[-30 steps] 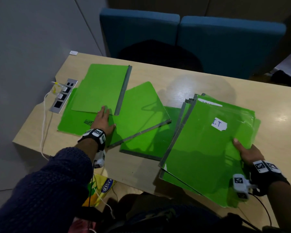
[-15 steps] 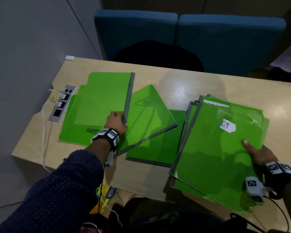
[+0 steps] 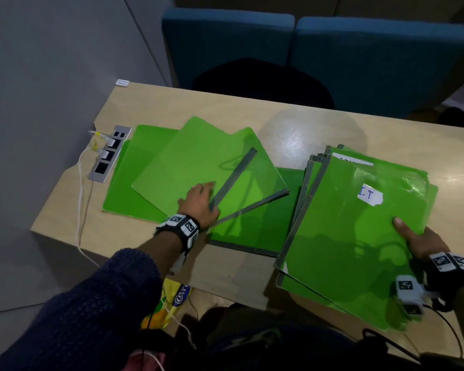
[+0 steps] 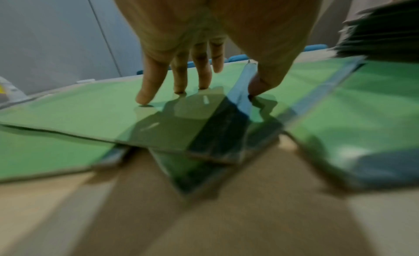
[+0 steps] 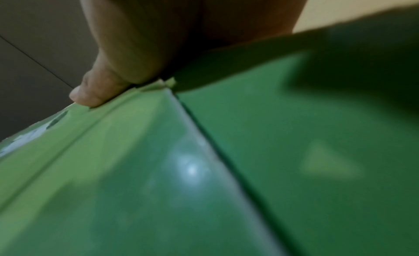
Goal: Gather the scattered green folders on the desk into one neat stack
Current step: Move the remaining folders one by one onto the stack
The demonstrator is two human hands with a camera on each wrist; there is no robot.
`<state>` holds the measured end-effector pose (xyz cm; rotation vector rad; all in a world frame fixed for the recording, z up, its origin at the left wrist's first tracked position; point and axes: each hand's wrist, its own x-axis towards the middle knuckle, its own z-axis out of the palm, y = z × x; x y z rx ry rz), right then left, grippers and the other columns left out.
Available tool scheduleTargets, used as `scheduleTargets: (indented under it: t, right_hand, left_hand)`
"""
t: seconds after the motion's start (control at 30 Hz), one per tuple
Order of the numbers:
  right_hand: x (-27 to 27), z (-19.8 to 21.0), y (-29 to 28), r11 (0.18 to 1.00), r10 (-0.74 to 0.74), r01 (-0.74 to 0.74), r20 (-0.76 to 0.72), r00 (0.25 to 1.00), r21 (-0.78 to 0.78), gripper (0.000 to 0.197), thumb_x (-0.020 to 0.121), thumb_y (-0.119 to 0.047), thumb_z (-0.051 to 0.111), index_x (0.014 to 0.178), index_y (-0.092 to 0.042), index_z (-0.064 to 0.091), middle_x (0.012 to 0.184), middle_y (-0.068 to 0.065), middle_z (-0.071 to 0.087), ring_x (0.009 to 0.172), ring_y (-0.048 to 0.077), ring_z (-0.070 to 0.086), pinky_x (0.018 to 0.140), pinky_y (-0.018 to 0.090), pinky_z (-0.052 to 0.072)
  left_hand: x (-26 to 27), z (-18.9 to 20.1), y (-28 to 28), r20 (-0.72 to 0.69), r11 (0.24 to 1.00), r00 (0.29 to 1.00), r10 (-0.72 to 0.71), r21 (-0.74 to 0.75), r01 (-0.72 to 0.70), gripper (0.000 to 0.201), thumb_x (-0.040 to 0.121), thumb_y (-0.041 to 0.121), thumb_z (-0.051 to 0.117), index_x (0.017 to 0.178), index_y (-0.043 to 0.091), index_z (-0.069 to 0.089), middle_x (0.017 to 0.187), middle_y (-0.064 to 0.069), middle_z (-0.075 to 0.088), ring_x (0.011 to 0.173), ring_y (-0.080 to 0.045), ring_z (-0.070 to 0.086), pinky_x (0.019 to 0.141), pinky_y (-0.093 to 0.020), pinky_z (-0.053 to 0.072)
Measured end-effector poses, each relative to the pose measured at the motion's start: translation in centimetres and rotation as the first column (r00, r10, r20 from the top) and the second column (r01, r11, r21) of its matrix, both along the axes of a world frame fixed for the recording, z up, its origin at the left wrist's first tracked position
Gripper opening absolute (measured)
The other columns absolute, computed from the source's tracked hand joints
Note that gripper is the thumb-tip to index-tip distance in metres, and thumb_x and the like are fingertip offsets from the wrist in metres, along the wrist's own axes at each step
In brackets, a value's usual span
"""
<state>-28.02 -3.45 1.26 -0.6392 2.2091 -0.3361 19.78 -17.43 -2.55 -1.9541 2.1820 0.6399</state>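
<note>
Desk [image 3: 252, 271]: your right hand [image 3: 419, 241] grips the gathered stack [image 3: 354, 236] at right; left hand [image 3: 200, 200], fingers spread, presses the top loose folder [image 3: 188, 162]. Roughly four remain unstacked at left.

A pale wooden tabletop [image 3: 319, 124] stands against a grey wall [image 3: 51, 62] on the left. Two blue chairs [image 3: 373, 57] sit at its far side. A power socket strip [image 3: 110, 153] is set near the left edge.

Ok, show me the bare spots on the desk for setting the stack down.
Bare wooden desk runs along the far edge behind the loose green folders, and right of the held stack. The left side by the grey socket strip is crowded.
</note>
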Motion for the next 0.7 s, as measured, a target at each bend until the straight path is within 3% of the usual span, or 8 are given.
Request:
scheduleTargets:
  t: [0.07,0.13,0.23,0.33,0.43,0.53,0.6,0.7]
  right_hand:
    - [0.0,0.0,0.0,1.000,0.007,-0.007,-0.008,1.000,-0.006,0.155,0.012,-0.107,0.035,0.131,-0.008,0.055,0.123,0.029,0.062,0.083,0.034,0.061,0.078,0.041,0.048]
    - [0.2,0.3,0.0,1.000,0.000,0.000,-0.004,1.000,-0.011,0.154,0.014,-0.106,0.036,0.131,-0.008,0.055,0.123,0.029,0.061,0.081,0.034,0.060,0.075,0.039,0.047]
    - [0.4,0.3,0.0,0.999,-0.020,0.020,0.003,1.000,-0.028,0.148,0.022,-0.104,0.040,0.131,-0.006,0.055,0.125,0.028,0.061,0.083,0.033,0.059,0.081,0.040,0.048]
    - [0.0,-0.4,-0.1,0.999,-0.033,0.033,0.002,0.999,-0.040,0.145,0.023,-0.104,0.041,0.131,-0.008,0.056,0.125,0.026,0.062,0.086,0.033,0.060,0.083,0.039,0.047]
    - [0.7,0.3,-0.7,0.999,-0.023,0.024,0.040,0.999,-0.035,0.109,0.059,-0.085,0.049,0.132,-0.004,0.054,0.129,0.028,0.059,0.087,0.032,0.056,0.084,0.038,0.045]
    - [0.4,-0.1,-0.8,1.000,-0.012,0.013,0.030,0.999,-0.029,0.076,0.086,-0.062,0.053,0.132,-0.001,0.054,0.128,0.029,0.059,0.085,0.031,0.055,0.079,0.036,0.043]
    - [0.1,-0.3,-0.7,0.999,-0.007,0.008,0.015,1.000,-0.037,0.074,0.087,-0.063,0.053,0.130,-0.002,0.055,0.125,0.029,0.060,0.085,0.033,0.057,0.079,0.038,0.045]
    - [-0.1,-0.8,-0.7,0.999,-0.025,0.026,0.030,0.999,-0.037,0.086,0.076,-0.072,0.052,0.128,-0.004,0.057,0.123,0.028,0.062,0.088,0.035,0.062,0.079,0.039,0.047]
  left_hand:
    - [-0.5,0.0,2.3,0.105,0.991,0.985,-0.137,0.017,0.136,0.073,0.080,0.058,0.054,0.145,0.034,0.028,0.127,-0.004,0.038,0.123,-0.027,0.036,0.095,-0.060,0.039]
    - [-0.5,-0.4,3.7,0.160,0.979,0.966,-0.203,0.039,0.199,0.067,0.080,0.066,0.050,0.138,0.033,0.039,0.136,-0.003,0.033,0.131,-0.029,0.028,0.096,-0.064,0.035]
    - [-0.7,-0.5,3.8,0.118,0.976,0.969,-0.217,0.048,0.213,0.048,0.091,0.053,0.048,0.127,0.022,0.047,0.156,0.001,0.017,0.145,-0.030,0.015,0.100,-0.072,0.029]
    - [-1.9,0.0,3.4,0.196,0.955,0.935,-0.297,0.086,0.285,0.046,0.096,0.037,0.045,0.136,0.016,0.036,0.156,-0.006,0.020,0.141,-0.041,0.018,0.100,-0.069,0.033]
    - [-3.9,0.1,3.7,0.201,0.964,0.944,-0.260,0.099,0.245,0.076,0.091,0.008,0.046,0.151,0.024,0.003,0.151,-0.013,0.020,0.136,-0.054,0.019,0.101,-0.071,0.031]
    - [-5.9,0.5,4.1,0.202,0.984,0.964,-0.174,0.078,0.161,0.112,0.076,-0.010,0.060,0.151,0.028,-0.014,0.147,-0.012,0.021,0.131,-0.051,0.027,0.101,-0.068,0.033]
    - [-6.5,0.7,3.9,0.240,0.983,0.953,-0.186,0.041,0.181,0.113,0.073,-0.005,0.068,0.150,0.034,-0.004,0.142,-0.010,0.024,0.124,-0.042,0.034,0.094,-0.066,0.040]
    - [-6.2,0.5,3.7,0.257,0.987,0.954,-0.155,0.004,0.160,0.084,0.077,-0.001,0.066,0.140,0.035,0.025,0.145,-0.009,0.022,0.126,-0.039,0.031,0.096,-0.071,0.033]
